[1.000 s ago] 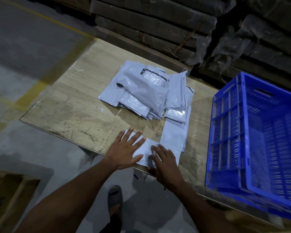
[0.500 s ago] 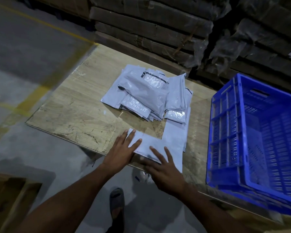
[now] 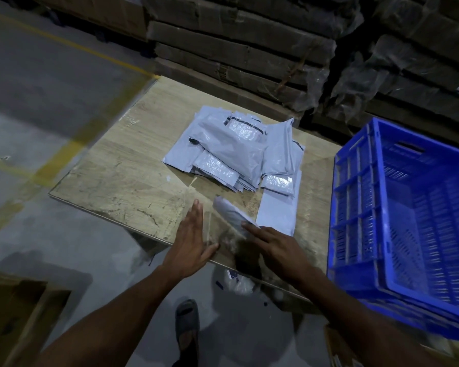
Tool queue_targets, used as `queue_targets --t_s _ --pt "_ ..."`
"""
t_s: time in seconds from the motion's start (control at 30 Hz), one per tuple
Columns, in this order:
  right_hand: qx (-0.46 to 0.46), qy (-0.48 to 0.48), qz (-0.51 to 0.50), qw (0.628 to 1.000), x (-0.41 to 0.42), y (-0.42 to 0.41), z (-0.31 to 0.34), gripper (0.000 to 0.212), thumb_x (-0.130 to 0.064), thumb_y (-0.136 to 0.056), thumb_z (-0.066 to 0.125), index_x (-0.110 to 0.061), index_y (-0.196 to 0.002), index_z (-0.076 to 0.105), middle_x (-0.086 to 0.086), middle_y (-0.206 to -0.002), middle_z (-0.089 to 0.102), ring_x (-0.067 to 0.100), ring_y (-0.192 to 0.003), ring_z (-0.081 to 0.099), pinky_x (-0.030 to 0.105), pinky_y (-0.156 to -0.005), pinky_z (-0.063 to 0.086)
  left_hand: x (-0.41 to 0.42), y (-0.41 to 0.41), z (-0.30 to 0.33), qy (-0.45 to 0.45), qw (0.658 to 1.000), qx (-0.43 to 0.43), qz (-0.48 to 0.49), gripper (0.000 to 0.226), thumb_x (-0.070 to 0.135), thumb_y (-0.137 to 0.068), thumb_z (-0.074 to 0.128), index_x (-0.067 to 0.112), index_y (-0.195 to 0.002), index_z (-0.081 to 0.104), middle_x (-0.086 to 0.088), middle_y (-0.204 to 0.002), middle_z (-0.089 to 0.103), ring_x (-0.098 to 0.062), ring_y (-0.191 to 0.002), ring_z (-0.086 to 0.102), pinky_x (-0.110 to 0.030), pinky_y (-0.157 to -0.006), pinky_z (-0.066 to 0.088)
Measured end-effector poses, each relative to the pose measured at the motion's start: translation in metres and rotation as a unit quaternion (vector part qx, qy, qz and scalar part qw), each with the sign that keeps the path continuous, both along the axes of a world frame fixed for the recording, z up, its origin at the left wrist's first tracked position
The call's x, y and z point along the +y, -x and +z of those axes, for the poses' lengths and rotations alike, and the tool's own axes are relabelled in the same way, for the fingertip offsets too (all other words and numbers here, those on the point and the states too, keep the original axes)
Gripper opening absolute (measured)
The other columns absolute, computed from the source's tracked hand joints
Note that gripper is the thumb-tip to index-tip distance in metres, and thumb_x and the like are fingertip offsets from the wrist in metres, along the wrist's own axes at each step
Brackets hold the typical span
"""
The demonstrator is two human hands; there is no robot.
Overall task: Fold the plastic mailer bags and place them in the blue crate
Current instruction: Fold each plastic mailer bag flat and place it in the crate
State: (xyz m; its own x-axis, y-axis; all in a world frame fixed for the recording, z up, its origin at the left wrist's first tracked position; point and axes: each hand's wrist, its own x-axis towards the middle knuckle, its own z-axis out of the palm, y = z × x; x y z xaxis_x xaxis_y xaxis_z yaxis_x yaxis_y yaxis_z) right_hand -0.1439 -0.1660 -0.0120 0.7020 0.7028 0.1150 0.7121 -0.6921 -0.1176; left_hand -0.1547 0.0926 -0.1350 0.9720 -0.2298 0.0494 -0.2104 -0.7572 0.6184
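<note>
Your left hand [image 3: 192,235] lay flat, fingers straight, on the table [image 3: 122,176]. Right hand [image 3: 273,246] was blurred; its fingers touched a lifted bag [image 3: 229,214], grip can't tell. Pile [image 3: 233,152] sat mid-table; crate [image 3: 408,221] to the right, partly cut off.

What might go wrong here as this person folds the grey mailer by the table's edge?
The folded mailer looks only loosely held by the right hand, with the left hand open beside it, so it may spring open. It sits near the wooden table edge and could slide to the floor, where some plastic already lies. The loose mailer pile could be knocked on the way to the blue crate.
</note>
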Motion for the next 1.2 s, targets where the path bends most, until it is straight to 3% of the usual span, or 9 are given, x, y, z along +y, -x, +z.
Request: queue_targets --t_s 0.1,0.23,0.37,0.53,0.63,0.7,0.9,1.0,1.2 --pt "0.047 -0.035 0.009 0.998 -0.005 0.001 0.011 0.048 0.004 -0.073 0.079 -0.015 -0.117 0.072 0.002 -0.14 0.062 0.023 -0.098 0.071 0.032 -0.062 0.058 -0.001 0.001 0.0 -0.05 0.999 -0.012 -0.003 0.102 0.071 -0.099 0.033 0.011 -0.161 -0.022 -0.012 -0.171 -0.021 -0.031 -0.159 -0.013 -0.052 -0.128 0.007" --pt "0.048 -0.001 0.026 0.999 -0.016 -0.022 0.004 0.039 0.0 -0.078 0.079 -0.017 -0.113 0.075 0.0 -0.136 0.065 0.025 -0.102 0.07 0.039 -0.069 0.061 -0.004 0.002 -0.001 -0.113 0.993 0.006 -0.017 0.098 0.07 -0.096 0.034 0.02 -0.163 -0.019 -0.011 -0.171 -0.021 -0.035 -0.158 -0.013 -0.053 -0.125 0.005" --pt "0.011 0.06 0.044 0.997 -0.024 -0.056 -0.015 0.034 0.001 -0.068 0.083 -0.015 -0.098 0.077 0.004 -0.128 0.069 0.039 -0.116 0.063 0.051 -0.082 0.057 -0.004 -0.001 -0.001 -0.148 0.988 0.016 -0.025 0.093 0.07 -0.096 0.032 0.029 -0.162 -0.021 -0.01 -0.171 -0.021 -0.036 -0.157 -0.017 -0.052 -0.124 0.0" --pt "0.023 0.018 -0.048 0.998 -0.012 -0.065 -0.046 0.028 -0.01 -0.086 0.053 -0.014 -0.108 0.071 0.013 -0.136 0.062 0.044 -0.127 0.055 0.054 -0.091 0.051 -0.003 0.0 -0.004 -0.168 0.985 0.02 -0.029 0.086 0.066 -0.1 0.029 0.03 -0.163 -0.017 -0.01 -0.171 -0.022 -0.034 -0.157 -0.021 -0.051 -0.123 -0.004" --pt "0.107 0.004 -0.142 0.984 0.005 -0.066 -0.07 0.054 -0.04 -0.1 0.035 -0.008 -0.14 0.053 0.019 -0.152 0.045 0.038 -0.14 0.043 0.059 -0.106 0.041 -0.004 -0.001 0.003 -0.161 0.986 0.04 -0.027 0.084 0.065 -0.098 0.021 0.029 -0.163 -0.017 -0.007 -0.168 -0.031 -0.029 -0.153 -0.031 -0.045 -0.121 -0.015" --pt "0.16 -0.007 -0.159 0.974 0.011 -0.062 -0.084 0.072 -0.057 -0.102 0.024 -0.006 -0.15 0.041 0.02 -0.158 0.035 0.037 -0.147 0.033 0.058 -0.116 0.031 -0.006 -0.002 0.01 -0.147 0.987 0.057 -0.018 0.083 0.064 -0.097 0.015 0.026 -0.164 -0.014 -0.006 -0.167 -0.033 -0.026 -0.152 -0.034 -0.043 -0.121 -0.019" --pt "0.183 -0.108 -0.11 0.971 0.039 0.0 -0.111 0.056 -0.037 -0.108 0.026 -0.009 -0.156 0.031 0.008 -0.165 0.021 0.019 -0.155 0.014 0.045 -0.123 0.017 -0.024 -0.001 0.006 -0.164 0.983 -0.056 -0.056 0.06 0.034 -0.106 0.027 0.006 -0.158 0.036 -0.013 -0.168 0.028 -0.029 -0.157 0.02 -0.057 -0.123 0.025" --pt "0.171 -0.154 -0.136 0.963 0.048 0.009 -0.114 0.054 -0.03 -0.107 0.028 -0.012 -0.158 0.025 0.003 -0.166 0.021 0.016 -0.155 0.014 0.044 -0.124 0.016 -0.035 -0.005 0.0 -0.179 0.982 -0.037 -0.057 0.059 0.033 -0.106 0.025 0.011 -0.16 0.033 -0.006 -0.167 0.032 -0.023 -0.158 0.019 -0.052 -0.12 0.023" --pt "0.125 -0.043 -0.203 0.97 0.044 0.011 -0.115 0.057 -0.039 -0.108 0.023 -0.022 -0.161 0.014 -0.007 -0.169 0.009 0.01 -0.155 -0.001 0.044 -0.124 0.006 -0.039 -0.005 0.001 -0.257 0.965 -0.014 -0.054 0.064 0.039 -0.105 0.031 0.011 -0.163 0.026 -0.008 -0.17 0.024 -0.037 -0.158 0.012 -0.058 -0.123 0.023"
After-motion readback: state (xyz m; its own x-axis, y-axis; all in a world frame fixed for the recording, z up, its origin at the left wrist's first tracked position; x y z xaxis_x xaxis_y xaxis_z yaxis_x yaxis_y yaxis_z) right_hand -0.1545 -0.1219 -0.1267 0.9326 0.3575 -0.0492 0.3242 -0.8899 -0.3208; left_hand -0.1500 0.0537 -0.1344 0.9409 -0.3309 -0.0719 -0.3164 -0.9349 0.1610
